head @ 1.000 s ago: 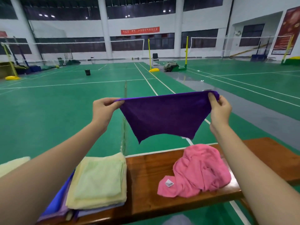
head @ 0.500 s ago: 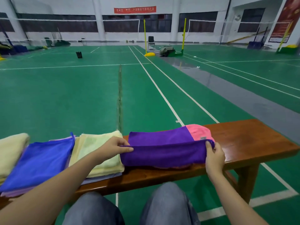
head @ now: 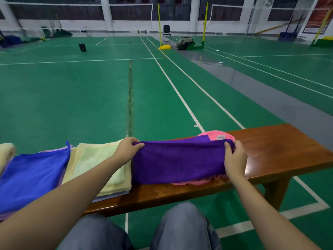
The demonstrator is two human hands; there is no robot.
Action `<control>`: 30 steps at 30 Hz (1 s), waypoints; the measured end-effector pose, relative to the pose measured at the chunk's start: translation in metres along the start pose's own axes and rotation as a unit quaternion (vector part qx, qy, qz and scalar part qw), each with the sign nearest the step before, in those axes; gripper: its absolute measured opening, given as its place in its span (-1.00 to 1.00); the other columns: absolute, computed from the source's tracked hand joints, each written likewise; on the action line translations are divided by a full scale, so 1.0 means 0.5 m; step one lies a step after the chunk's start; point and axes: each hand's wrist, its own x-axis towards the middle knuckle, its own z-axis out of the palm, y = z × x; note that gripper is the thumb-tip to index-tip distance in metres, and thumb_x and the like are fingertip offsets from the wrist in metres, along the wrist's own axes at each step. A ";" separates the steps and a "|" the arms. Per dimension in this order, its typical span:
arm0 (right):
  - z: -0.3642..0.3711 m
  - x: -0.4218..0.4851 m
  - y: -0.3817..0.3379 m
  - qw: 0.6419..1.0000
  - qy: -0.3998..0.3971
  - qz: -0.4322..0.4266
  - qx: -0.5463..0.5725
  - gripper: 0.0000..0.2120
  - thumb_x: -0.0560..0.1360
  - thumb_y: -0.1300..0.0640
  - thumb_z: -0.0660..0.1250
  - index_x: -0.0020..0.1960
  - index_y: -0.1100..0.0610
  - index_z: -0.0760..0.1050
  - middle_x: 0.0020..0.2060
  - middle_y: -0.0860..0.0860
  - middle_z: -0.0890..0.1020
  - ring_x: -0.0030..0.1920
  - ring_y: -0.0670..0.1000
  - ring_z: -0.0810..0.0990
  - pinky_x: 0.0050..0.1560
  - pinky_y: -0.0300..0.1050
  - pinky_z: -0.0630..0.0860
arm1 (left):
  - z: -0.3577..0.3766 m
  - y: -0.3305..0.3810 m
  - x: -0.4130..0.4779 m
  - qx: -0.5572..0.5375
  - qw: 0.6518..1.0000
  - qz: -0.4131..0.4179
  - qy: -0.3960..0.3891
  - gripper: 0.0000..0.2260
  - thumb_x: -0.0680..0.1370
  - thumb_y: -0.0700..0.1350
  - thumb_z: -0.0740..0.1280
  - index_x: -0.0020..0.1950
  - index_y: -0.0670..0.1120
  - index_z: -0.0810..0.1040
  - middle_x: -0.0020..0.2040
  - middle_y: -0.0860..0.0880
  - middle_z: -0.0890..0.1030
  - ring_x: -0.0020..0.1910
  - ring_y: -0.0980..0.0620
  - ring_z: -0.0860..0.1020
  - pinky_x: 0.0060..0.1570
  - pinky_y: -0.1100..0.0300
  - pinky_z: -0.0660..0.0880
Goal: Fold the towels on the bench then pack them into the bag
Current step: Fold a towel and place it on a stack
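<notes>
Hands, two, bare: left hand (head: pixel 126 150) pinches the upper left corner of the purple towel (head: pixel 178 163); right hand (head: pixel 234 159) grips the upper right corner, fingers curled round the edge. Purple towel: doubled over, lying along the wooden bench (head: pixel 279 150), covering most of a pink towel (head: pixel 216 135) (white tag visible at its far edge). Just beside, left: folded yellow-green towel (head: pixel 97 163) on a stack; blue cloth (head: pixel 32 172); cream towel (head: pixel 6 152) at frame edge. Below: knees in jeans (head: pixel 182 226). Beyond: green court floor (head: pixel 72 96).
</notes>
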 end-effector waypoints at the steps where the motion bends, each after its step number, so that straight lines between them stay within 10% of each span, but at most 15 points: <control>1: 0.007 0.011 -0.001 1.000 0.001 0.000 -0.013 -0.86 0.60 0.10 0.18 -0.03 0.17 0.43 -0.19 0.04 0.53 -0.18 0.03 0.47 -0.23 -0.16 0.31 | 0.005 0.001 0.013 0.024 1.000 -0.006 0.015 -0.76 0.56 -0.11 0.31 -0.18 -0.28 0.55 -0.33 -0.11 0.51 -0.26 -0.08 0.45 -0.26 0.13 0.32; 12: 0.114 0.121 0.031 0.989 0.003 -0.006 -0.149 -0.77 0.62 0.03 0.16 0.07 0.19 0.46 -0.21 0.03 0.50 -0.23 0.01 0.41 -0.24 -0.16 0.26 | 0.104 -0.010 0.150 0.107 0.988 -0.079 0.078 -0.78 0.64 -0.14 0.13 0.08 -0.29 0.41 0.11 -0.29 0.52 0.11 -0.24 0.47 -0.10 0.10 0.28; 30: 0.179 0.171 0.099 0.956 -0.059 0.059 -0.281 -0.60 0.61 -0.05 0.12 0.24 0.27 0.28 -0.07 0.18 0.58 -0.07 0.20 0.56 -0.21 -0.07 0.33 | 0.218 -0.078 0.182 0.217 0.948 -0.073 0.221 -0.63 0.61 -0.05 0.18 0.38 -0.16 0.34 0.28 -0.22 0.40 0.25 -0.22 0.37 0.19 -0.08 0.30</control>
